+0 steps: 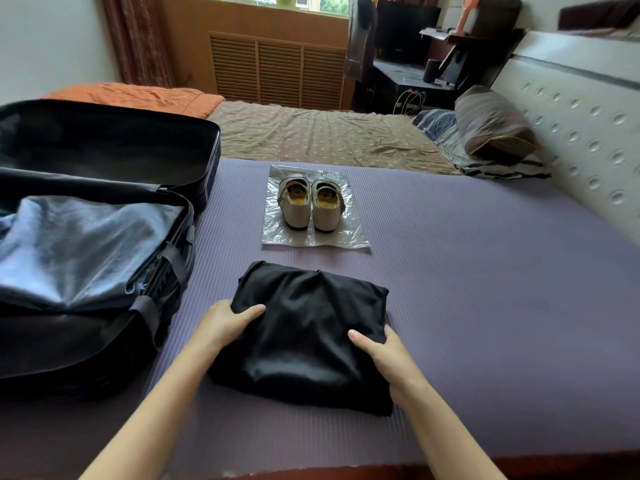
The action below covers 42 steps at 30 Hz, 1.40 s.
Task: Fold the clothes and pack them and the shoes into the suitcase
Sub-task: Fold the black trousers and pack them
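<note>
A folded black garment lies on the purple mat, a little below the middle of the view, and both hands are on it. The left hand takes the bundle at its 9 o'clock edge. The thumb lies flat on top of the cloth and points toward 3 o'clock, and the forearm comes up from 7 o'clock. The right hand takes the edge at about 4 o'clock. Its thumb rests on top and points toward 10 o'clock, and its forearm enters from 5 o'clock. The other fingers of both hands are hidden at the sides of the cloth, so each hand seems to pinch the bundle between thumb and fingers, though I cannot see the fingers themselves. The garment rests on the mat and is not lifted.

At 12 o'clock from the garment, close but not touching, a pair of pale shoes stands side by side on a clear plastic bag, heels toward the person.

At 9 o'clock lies the open black suitcase. A blue garment lies loosely in its near half, and the other half lies open toward 10 o'clock.

Far at 2 o'clock, a striped pillow leans by the white headboard.
</note>
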### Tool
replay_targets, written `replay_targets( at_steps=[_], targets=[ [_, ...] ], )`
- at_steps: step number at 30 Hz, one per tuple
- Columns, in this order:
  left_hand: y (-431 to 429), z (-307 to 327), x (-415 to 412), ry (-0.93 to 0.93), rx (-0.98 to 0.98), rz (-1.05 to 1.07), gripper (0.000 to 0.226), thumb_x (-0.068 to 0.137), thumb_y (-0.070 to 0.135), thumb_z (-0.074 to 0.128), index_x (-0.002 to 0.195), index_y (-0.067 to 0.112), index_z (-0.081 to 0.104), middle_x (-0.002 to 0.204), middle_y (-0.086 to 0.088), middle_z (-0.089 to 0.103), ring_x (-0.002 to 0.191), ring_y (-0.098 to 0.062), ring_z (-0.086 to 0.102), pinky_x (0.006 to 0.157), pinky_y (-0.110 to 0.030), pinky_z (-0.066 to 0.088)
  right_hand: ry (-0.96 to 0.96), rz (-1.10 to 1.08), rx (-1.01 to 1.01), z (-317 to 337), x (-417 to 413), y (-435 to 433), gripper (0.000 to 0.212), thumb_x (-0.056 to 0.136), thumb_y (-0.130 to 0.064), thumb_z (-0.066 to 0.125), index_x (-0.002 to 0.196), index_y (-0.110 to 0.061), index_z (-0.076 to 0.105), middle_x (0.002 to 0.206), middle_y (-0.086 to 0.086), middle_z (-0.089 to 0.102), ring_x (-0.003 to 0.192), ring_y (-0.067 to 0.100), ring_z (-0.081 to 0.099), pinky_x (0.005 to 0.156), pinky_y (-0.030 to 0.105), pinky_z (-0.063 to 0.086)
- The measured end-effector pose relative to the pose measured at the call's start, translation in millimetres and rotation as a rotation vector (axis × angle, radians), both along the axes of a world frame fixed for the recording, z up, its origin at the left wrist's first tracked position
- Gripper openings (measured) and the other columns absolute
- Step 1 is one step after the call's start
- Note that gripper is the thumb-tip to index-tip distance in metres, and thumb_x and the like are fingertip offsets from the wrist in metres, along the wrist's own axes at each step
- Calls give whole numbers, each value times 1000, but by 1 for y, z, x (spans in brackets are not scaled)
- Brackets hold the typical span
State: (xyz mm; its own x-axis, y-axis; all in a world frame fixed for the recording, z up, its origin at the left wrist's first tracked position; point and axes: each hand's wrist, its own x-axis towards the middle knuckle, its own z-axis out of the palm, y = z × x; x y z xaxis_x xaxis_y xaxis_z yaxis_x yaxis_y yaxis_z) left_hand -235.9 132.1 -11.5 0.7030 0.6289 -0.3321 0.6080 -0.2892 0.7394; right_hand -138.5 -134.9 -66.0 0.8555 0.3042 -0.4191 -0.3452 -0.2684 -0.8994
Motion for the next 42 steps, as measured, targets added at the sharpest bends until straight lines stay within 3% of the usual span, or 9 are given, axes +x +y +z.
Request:
replay_targets(
  at_steps=[4,8,12,15,20,23,28,30,42],
  targets=[
    [-9,3,-15,-280,-337,93,10,85,15,68,95,16,66,99,-8,70,96,-24,65,93,-39,49,-10,-9,28,9,-10,3,69,47,-67,82,109,-45,62,108,-13,70,127,29,46,104,51,40],
    [-13,8,-19,-324,-421,49,21,91,7,59,108,18,62,103,-5,68,99,-22,63,95,-38,48,-23,-13,29,25,-19,9,63,54,-55,78,113,-45,61,112,-11,68,125,28,48,105,52,40],
    [-8,10,-23,-317,-416,9,26,92,7,56,115,21,59,112,-3,66,107,-21,60,101,-40,44,-61,-5,24,42,-25,11,51,68,-43,75,117,-40,60,127,-1,51,111,19,57,98,42,49],
    [-10,11,-23,-304,-469,-11,24,94,10,55,113,24,58,108,0,66,104,-18,61,96,-35,46,-81,41,83,50,-29,8,30,87,-17,66,113,-31,63,109,-6,68,99,12,66,85,29,54],
    [-14,5,-23,-343,-559,39,31,92,11,58,122,20,57,113,-7,66,99,-19,63,84,-31,50,-59,32,137,57,-32,5,34,88,-7,63,119,-21,61,106,-2,72,97,16,69,86,32,54],
    [-18,10,-24,-384,-567,64,37,90,10,60,124,23,56,114,-6,64,103,-19,61,87,-31,49,-14,-7,196,60,-34,6,38,87,-5,64,122,-20,58,106,1,72,95,18,70,78,29,56],
    [-20,33,-30,-517,-503,95,40,85,4,65,120,24,59,108,-4,68,105,-21,62,99,-38,46,-49,18,270,81,-39,10,40,86,-6,64,123,-20,58,112,4,70,99,20,68,88,37,55],
    [-17,47,-37,-568,-500,122,43,85,3,65,121,23,58,108,-5,68,103,-21,63,98,-37,46,-80,24,305,97,-42,16,38,86,-5,64,120,-20,59,105,0,73,96,19,70,80,32,57],
    [136,172,-101,-831,-342,235,36,87,2,59,116,23,60,91,1,69,73,-9,66,61,-18,56,-183,179,560,214,-68,187,44,85,2,63,125,-17,57,110,10,70,102,29,67,90,44,54]
  ],
)
